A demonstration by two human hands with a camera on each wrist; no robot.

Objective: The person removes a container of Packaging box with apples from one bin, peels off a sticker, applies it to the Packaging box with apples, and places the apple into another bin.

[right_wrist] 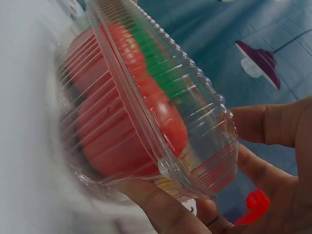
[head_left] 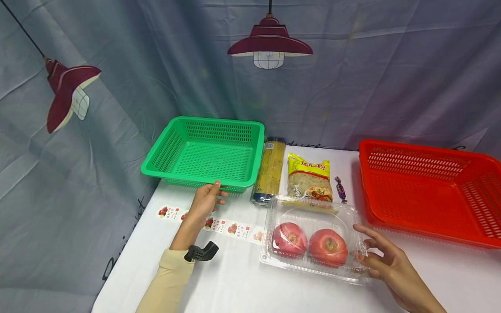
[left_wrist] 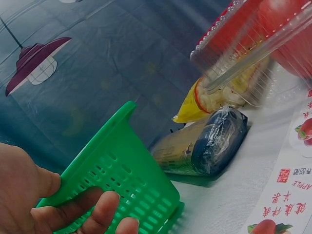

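My left hand (head_left: 203, 202) pinches the near rim of a green plastic basket (head_left: 211, 158), with the thumb over the rim and fingers against the outer wall, as the left wrist view shows. The basket has nothing in it. At the right, my right hand (head_left: 385, 265) grips the side of a clear plastic clamshell box (head_left: 313, 211). Inside the box sit two red apples (head_left: 328, 246), side by side, under its lid. In the right wrist view, thumb and fingers (right_wrist: 158, 207) hold the box's end, and it looks tilted there.
A pack of dried noodles (head_left: 271, 167) lies along the green basket. Beside it are a yellow food bag (head_left: 309, 176) and a purple wrapped candy (head_left: 341, 190). A red basket (head_left: 422, 200) stands at the right. A strip of apple labels (head_left: 236, 229) runs left of the box.
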